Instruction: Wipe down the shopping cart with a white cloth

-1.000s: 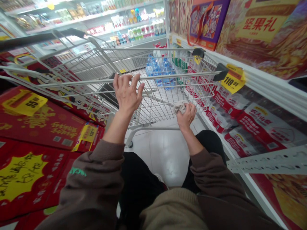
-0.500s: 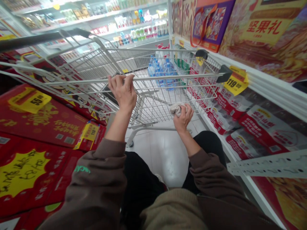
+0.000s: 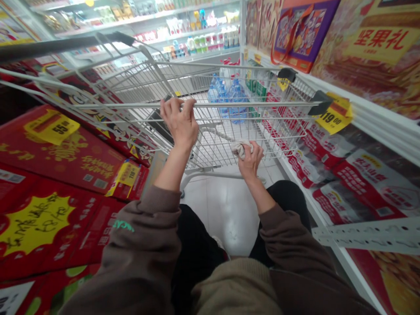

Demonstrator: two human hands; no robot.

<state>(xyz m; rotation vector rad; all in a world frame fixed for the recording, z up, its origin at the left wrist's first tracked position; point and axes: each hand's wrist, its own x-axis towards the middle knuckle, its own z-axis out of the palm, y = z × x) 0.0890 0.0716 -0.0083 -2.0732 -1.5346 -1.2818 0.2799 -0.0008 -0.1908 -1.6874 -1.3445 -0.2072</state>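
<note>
Left hand (image 3: 180, 123) hooked over the top rail (image 3: 272, 104) of a wire shopping cart (image 3: 144, 74), fingers (image 3: 170, 107) curled around the bar from the near side, with the back of the hand upward. Right hand (image 3: 251, 162) held just below that rail and near the cart's wire side, clear of the bars as far as can be seen; its fingers (image 3: 257, 151) are closed on a crumpled pale cloth (image 3: 239, 149), which protrudes on the left of the hand. Brown sleeves (image 3: 141, 245) are pushed back from both wrists. Inside the cart, at its far end, blue-capped water bottles (image 3: 236, 101) are stacked beside white bottles with red caps (image 3: 228, 72) and green-labelled packs (image 3: 257, 89). To the cart's left, red cartons (image 3: 59, 162) are piled, bearing a yellow price card (image 3: 51, 127) marked 55. To its right, red-and-white bagged goods (image 3: 364, 186) lie on a white shelf (image 3: 370, 118), with a yellow price tag (image 3: 334, 114) marked 119 at its edge and large gift boxes (image 3: 370, 52) above. Beyond the cart, shelves of bottled goods (image 3: 164, 30) are seen. Pale floor tiles (image 3: 226, 214) show beneath it.
</note>
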